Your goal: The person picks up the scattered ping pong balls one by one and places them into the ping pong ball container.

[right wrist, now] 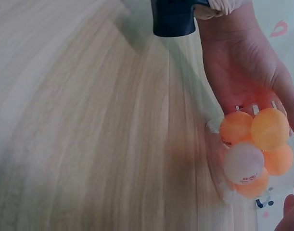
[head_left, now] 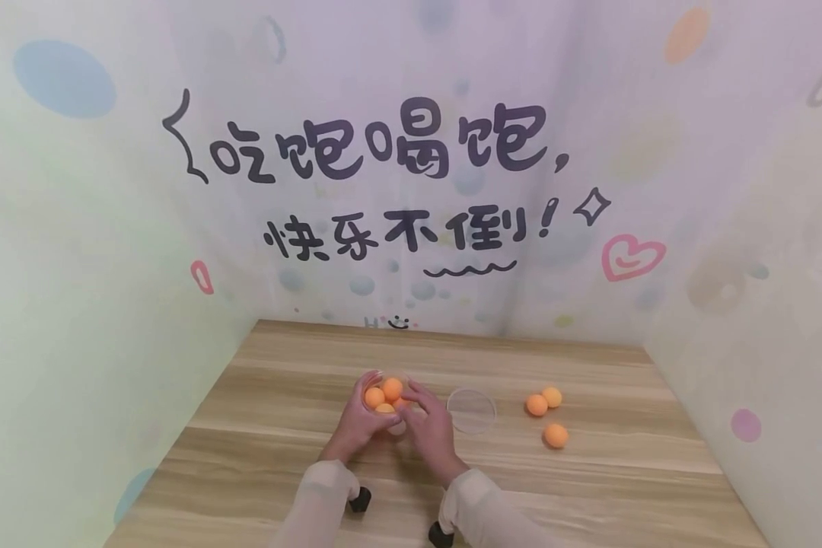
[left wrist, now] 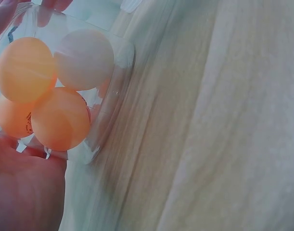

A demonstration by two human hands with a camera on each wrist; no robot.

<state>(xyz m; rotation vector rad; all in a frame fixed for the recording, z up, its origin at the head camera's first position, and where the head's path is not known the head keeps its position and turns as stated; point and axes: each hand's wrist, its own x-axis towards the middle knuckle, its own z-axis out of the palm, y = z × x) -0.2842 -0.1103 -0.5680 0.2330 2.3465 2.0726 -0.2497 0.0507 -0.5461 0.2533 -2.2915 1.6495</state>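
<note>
Both hands hold a clear plastic container [left wrist: 119, 96] tilted just above the wooden table, one on each side. My left hand [head_left: 358, 423] grips its left side. Curled around the right side is my right hand [head_left: 434, 432], its fingers partly hidden behind the container in the right wrist view. Inside lie several orange ping-pong balls [head_left: 393, 388] and one white ping-pong ball [right wrist: 243, 163], red print showing on it. A round clear lid [head_left: 472, 411] lies flat on the table, right of the hands.
Three loose orange balls [head_left: 537, 405] rest on the wooden table [head_left: 623, 472] to the right of the lid, two of them close together. A printed fabric backdrop [head_left: 411, 68] rises behind the table and along both sides.
</note>
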